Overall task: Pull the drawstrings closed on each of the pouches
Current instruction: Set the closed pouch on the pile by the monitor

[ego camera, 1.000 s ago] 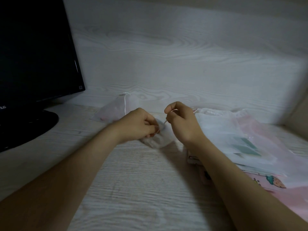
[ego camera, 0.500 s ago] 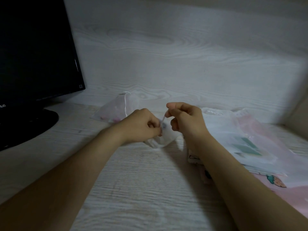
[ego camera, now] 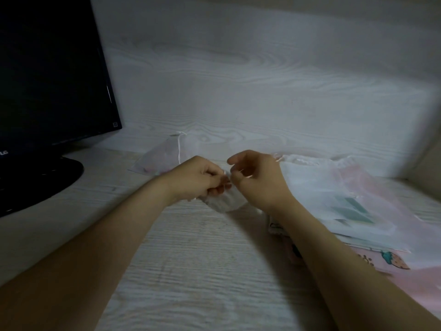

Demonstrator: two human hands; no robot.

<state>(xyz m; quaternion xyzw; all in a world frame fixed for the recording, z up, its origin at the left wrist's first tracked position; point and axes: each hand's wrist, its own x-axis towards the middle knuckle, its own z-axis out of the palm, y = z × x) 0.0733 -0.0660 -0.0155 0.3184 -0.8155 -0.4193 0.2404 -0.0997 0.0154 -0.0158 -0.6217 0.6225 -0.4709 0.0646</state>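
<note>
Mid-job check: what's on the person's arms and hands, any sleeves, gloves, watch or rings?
Nothing worn shows. The left forearm and right forearm are bare to the frame edge, no sleeves. The left hand and right hand are ungloved; no watch, bracelet or ring visible.

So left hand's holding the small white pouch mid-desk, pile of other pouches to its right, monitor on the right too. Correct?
No. The head view shows the monitor on the left, not the right. The rest holds: the left hand grips the small white pouch mid-desk, with the pile of pouches to its right.
</note>
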